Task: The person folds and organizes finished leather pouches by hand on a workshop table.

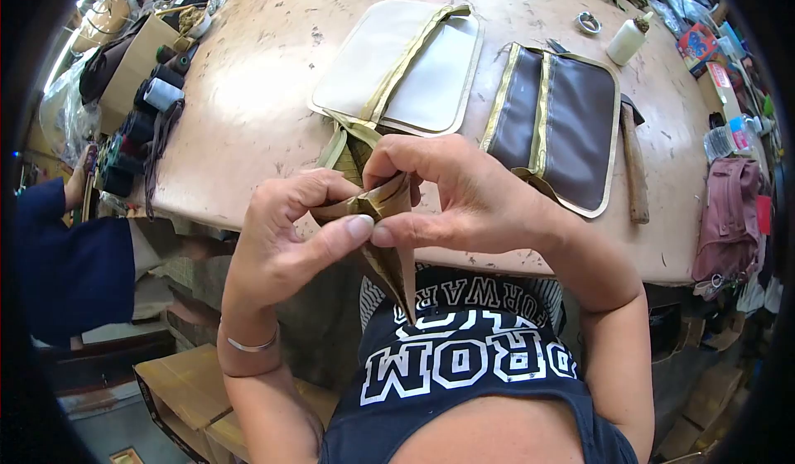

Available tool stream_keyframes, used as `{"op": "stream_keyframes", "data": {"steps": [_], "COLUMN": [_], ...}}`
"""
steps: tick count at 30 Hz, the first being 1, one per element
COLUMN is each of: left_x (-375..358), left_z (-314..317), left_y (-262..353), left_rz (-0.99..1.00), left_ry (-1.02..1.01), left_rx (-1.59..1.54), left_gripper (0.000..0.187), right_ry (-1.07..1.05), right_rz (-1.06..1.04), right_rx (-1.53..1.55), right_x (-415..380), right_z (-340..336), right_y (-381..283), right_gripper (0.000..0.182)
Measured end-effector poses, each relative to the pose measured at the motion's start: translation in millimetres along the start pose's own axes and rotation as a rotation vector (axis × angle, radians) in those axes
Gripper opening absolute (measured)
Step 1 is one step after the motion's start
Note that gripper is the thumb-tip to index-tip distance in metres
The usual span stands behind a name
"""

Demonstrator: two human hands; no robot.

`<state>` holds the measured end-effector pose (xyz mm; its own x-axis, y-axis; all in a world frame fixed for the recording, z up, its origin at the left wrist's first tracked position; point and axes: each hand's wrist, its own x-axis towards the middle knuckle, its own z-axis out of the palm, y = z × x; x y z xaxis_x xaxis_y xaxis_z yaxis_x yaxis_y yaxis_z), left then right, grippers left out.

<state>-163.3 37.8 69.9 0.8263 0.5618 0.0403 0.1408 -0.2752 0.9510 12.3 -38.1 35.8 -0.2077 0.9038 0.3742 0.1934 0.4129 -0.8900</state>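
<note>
My left hand (291, 240) and my right hand (468, 195) meet at the table's front edge, thumbs almost touching. Between them they pinch a folded olive-brown fabric piece (386, 267), whose pointed end hangs down before my shirt. Its inner folds are partly hidden by my fingers. Just beyond the hands lies a white panel (364, 58) with rounded corners and an olive strip (414, 54) across it. To its right is a dark brown panel (575, 116) with olive edging and a similar strip.
A hammer (634, 162), a glue bottle (628, 42) and a tape roll (588, 23) lie on the right of the table (248, 133). Thread spools (164, 94) crowd the left edge. A pink bag (729, 220) sits far right. Another person's dark clothing (83, 257) shows at left.
</note>
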Motion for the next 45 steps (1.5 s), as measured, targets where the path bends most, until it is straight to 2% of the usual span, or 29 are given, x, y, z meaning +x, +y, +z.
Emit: {"op": "stream_keyframes", "data": {"steps": [3,6,8,11,12,15,18,21,24,27,28,30,32,33,34,35,37,38,39,41,42,43,45], "left_x": [1.6,0.4,3.6,6.5,7.0,7.4,6.9,7.6,6.3,7.1,9.1,14.8,15.0,15.4,11.5,8.1,4.1,4.3,5.7,13.5,21.1,26.6,36.2], "left_z": [-6.3,-0.8,0.2,-1.2,-1.0,3.4,6.0,-0.9,3.5,4.3,1.4,-13.4,-35.1,-40.2,-37.9,-36.3,-28.8,-24.8,-23.2,-22.7,-23.2,-25.3,-26.8], "left_y": [-15.1,-10.6,-12.9,-14.8,-14.9,-17.2,-11.8,-22.4,-14.9,-12.0,-12.6,-16.5,-27.2,-30.7,-32.9,-30.6,-19.3,-20.4,-21.6,-23.4,-19.2,-25.1,-33.7], "left_rz": [0.014,-0.146,-0.061,-0.045,-0.057,-0.024,-0.118,-0.106,-0.127,-0.159,-0.083,0.069,0.107,0.126,0.177,0.14,0.061,0.088,0.105,0.14,-0.012,-0.042,-0.13], "left_ry": [-0.06,-0.003,-0.027,-0.085,-0.11,-0.084,-0.062,-0.089,-0.028,-0.04,-0.09,-0.181,-0.189,-0.195,-0.064,0.008,0.16,0.203,0.157,0.066,-0.059,-0.131,-0.218], "left_rx": [-0.067,-0.202,-0.115,-0.076,-0.078,-0.139,-0.206,-0.188,-0.291,-0.386,-0.143,0.341,0.485,0.56,0.513,0.598,0.764,0.891,0.854,0.778,0.55,0.325,0.03], "left_gripper": [0.019,0.02,0.019,0.018,0.018,0.017,0.017,0.02,0.023,0.021,0.02,0.02,0.02,0.021,0.017,0.016,0.014,0.013,0.014,0.015,0.018,0.02,0.023], "right_ry": [-0.037,-0.051,-0.043,-0.022,0.006,0.004,0.032,0.079,0.044,0.019,0.035,0.112,0.204,0.134,0.208,0.276,0.443,0.509,0.431,0.12,-0.088,-0.295,-0.144], "right_rz": [0.05,0.135,0.172,0.203,0.236,0.225,0.258,0.214,0.176,0.182,0.15,0.101,-0.015,0.012,0.075,0.14,-0.22,-0.411,-0.407,-0.42,-0.39,-0.358,-0.457], "right_rx": [0.141,0.298,0.377,0.171,0.327,0.409,0.416,0.365,0.252,0.406,0.48,0.612,0.749,0.838,0.525,0.212,-0.612,-1.023,-0.847,-0.694,-0.741,-0.785,-0.885], "right_x": [0.3,-1.6,-2.3,0.4,-0.2,0.0,-1.1,-3.4,-6.1,-7.8,-8.5,-8.1,-7.4,-5.9,-4.9,-2.9,8.7,16.2,17.5,17.3,17.3,17.3,15.3], "right_z": [-2.2,-3.8,-3.5,-5.5,0.6,2.0,3.4,3.6,3.8,-2.0,-3.0,-10.8,-19.7,-28.4,-31.4,-34.1,-35.1,-33.1,-20.5,9.4,19.8,29.4,56.3], "right_y": [7.7,13.5,11.9,4.4,8.7,14.6,16.5,16.9,11.5,13.1,14.0,13.7,16.5,16.2,12.7,5.3,0.7,-1.8,-10.0,-11.8,-16.5,-20.7,-7.6], "right_gripper": [0.028,0.028,0.027,0.023,0.021,0.021,0.021,0.019,0.018,0.018,0.013,0.023,0.034,0.039,0.038,0.037,0.024,0.019,0.027,0.023,0.026,0.029,0.03]}}
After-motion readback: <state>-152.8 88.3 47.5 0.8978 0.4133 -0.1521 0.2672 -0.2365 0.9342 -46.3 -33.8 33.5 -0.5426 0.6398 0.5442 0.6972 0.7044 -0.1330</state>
